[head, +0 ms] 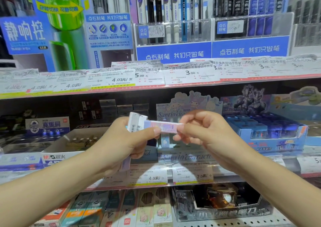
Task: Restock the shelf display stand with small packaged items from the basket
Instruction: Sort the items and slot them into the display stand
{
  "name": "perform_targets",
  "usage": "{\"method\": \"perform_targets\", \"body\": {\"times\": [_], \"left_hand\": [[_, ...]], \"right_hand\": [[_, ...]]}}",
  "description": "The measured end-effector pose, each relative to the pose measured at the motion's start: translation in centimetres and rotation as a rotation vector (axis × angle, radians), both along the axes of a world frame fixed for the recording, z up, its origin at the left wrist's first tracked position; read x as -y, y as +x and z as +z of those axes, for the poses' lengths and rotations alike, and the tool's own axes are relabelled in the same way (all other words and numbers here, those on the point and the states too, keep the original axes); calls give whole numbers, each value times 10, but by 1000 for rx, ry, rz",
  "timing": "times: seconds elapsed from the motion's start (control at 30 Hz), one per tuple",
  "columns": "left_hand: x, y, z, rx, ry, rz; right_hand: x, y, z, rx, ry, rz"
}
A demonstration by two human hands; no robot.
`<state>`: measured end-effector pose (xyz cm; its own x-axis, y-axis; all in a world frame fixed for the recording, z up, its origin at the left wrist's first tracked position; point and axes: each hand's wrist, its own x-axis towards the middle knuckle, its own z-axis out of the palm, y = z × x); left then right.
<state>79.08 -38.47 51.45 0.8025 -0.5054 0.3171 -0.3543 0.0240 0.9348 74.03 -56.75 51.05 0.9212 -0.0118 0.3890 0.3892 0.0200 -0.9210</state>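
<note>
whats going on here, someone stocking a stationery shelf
A person stands at a stationery shelf. The left hand grips a few small white packaged items with barcodes showing. The right hand pinches the end of one pastel pink packaged item, also held by the left thumb. Just behind the hands sits the Sanrio display stand. Nothing has been placed in it yet.

The small packaged item (163, 126) held between both hands looks wrapped in glossy pastel film. The price labels (119, 80) along the shelf edge are matt paper behind clear shiny plastic. The pen holders (173, 33) above are transparent plastic; the display stand (189, 103) looks like printed card.
</note>
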Motion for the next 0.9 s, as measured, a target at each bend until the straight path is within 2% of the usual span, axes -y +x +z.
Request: {"method": "perform_targets", "body": {"times": [0.13,0.37,0.43,0.53,0.6,0.73,0.9], "left_hand": [[0,-2,5,16,81,-10],[6,1,8,51,224,28],[3,4,8,241,268,79],[-5,10,7,697,477,215],[-8,15,5,862,616,203],[-2,18,5,942,899,191],[3,18,7,948,944,152]], "right_hand": [[2,1,-1,-44,-267,33],[0,0,10,117,-614,115],[7,1,14,161,-701,68],[21,11,20,239,-711,-107],[27,23,20,265,-702,-215],[29,44,6,289,-738,-362],[27,56,-4,302,-771,-377]]}}
